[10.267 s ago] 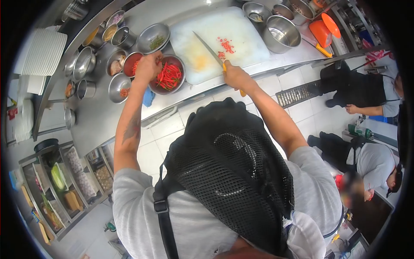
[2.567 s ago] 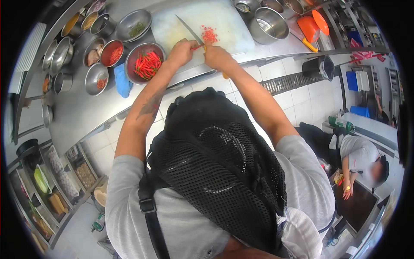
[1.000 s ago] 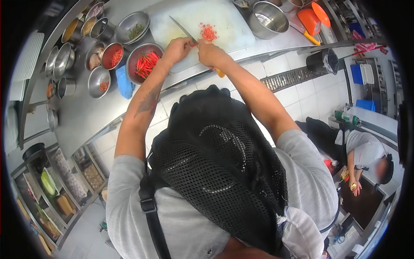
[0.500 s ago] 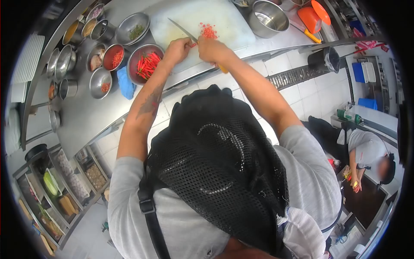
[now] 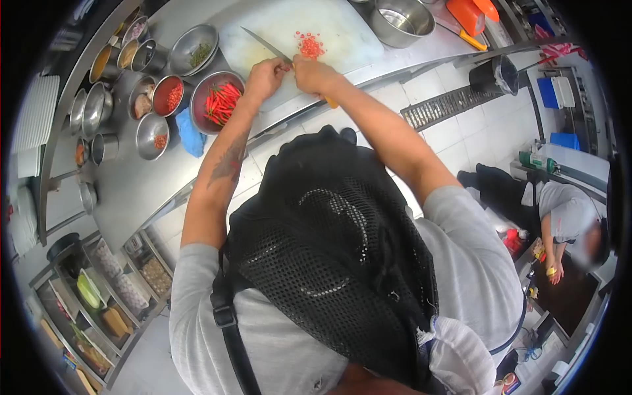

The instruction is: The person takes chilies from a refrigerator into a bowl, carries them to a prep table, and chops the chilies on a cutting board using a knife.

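Observation:
My right hand (image 5: pixel 316 76) grips a knife by its yellow handle (image 5: pixel 331 102). Its long blade (image 5: pixel 264 42) points away to the left over the white cutting board (image 5: pixel 349 33). Close by, my left hand (image 5: pixel 266 78) is pinched beside the blade at the board's near edge. A red chili is in its fingertips, mostly hidden now. Chopped red chili rings (image 5: pixel 309 45) lie in a small heap beyond my right hand. Left of my left hand stands a bowl (image 5: pixel 196 110) of whole red chilies (image 5: pixel 223 103).
A blue cloth (image 5: pixel 190 133) lies beside the chili bowl. Several metal bowls, including one with chopped red pieces (image 5: pixel 168 96), crowd the left of the steel counter (image 5: pixel 125 184). A steel pot (image 5: pixel 403 25) stands right of the board. Another person (image 5: pixel 569 207) works at far right.
The whole view has shifted slightly, with the counter and bowls a little further left. Both hands stay together over the board's edge. At far right the other person's hands have moved.

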Available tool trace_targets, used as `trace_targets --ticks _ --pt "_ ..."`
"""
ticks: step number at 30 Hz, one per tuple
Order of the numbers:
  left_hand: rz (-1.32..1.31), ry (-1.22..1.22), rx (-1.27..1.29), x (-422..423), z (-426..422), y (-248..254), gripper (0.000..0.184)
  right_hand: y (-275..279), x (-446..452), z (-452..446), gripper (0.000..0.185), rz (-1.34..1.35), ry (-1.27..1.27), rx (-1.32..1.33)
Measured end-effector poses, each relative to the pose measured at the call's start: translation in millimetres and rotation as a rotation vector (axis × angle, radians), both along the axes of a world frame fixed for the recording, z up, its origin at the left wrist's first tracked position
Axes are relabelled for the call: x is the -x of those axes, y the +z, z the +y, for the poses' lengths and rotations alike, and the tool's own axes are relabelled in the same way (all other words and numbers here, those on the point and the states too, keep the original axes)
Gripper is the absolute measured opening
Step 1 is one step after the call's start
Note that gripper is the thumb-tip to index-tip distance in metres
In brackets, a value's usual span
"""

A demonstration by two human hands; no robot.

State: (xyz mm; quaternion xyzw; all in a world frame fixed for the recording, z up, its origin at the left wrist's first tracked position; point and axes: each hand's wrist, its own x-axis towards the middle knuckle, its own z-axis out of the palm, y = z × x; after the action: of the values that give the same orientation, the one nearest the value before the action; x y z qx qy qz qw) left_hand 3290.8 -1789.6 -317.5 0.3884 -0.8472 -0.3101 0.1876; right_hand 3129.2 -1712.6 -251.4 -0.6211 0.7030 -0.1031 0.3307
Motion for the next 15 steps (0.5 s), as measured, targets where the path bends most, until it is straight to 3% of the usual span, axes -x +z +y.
trace_targets --ticks 4,6,9,11,15 --pt "-0.139 0.026 0.022 4 -1 3 0.013 60 -8 18 0.030 -0.015 -0.021 -0.209" --pt "-0.022 -0.002 0.090 0 -2 -8 0.014 21 -8 14 0.031 -0.024 -0.038 -0.206" --pt "-0.041 -0.019 0.091 -1 -1 -4 0.014 2 -4 4 0.033 -0.003 -0.002 0.025" --pt "-0.074 -0.013 0.088 -4 7 -5 0.014 36 -4 11 0.034 -0.025 0.000 -0.151" --pt "-0.047 -0.008 0.145 -1 1 -10 0.015 15 -10 16 0.034 -0.013 -0.017 -0.182"
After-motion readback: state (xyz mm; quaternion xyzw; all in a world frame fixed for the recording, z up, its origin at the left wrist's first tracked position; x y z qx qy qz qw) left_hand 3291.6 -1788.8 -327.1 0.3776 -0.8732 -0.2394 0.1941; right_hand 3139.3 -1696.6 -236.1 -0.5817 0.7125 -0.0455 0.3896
